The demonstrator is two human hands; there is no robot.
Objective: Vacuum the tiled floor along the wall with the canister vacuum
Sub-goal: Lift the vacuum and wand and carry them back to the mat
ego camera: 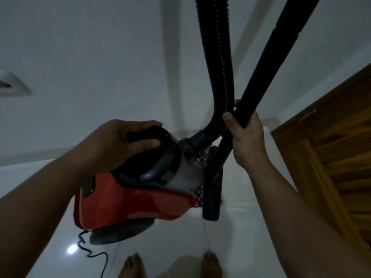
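A red canister vacuum with a grey wheel and a dark top hangs tilted above the white tiled floor. My left hand is closed around its black carry handle. From the vacuum's front a ribbed black hose rises out of the top of the view. My right hand grips the rigid black wand, which crosses the hose. Low on the wand, the dark floor nozzle hangs just right of the canister.
The white wall runs behind the vacuum. A wooden door stands on the right. The black power cord trails on the floor at lower left, near my bare feet. A white fitting sits on the wall at far left.
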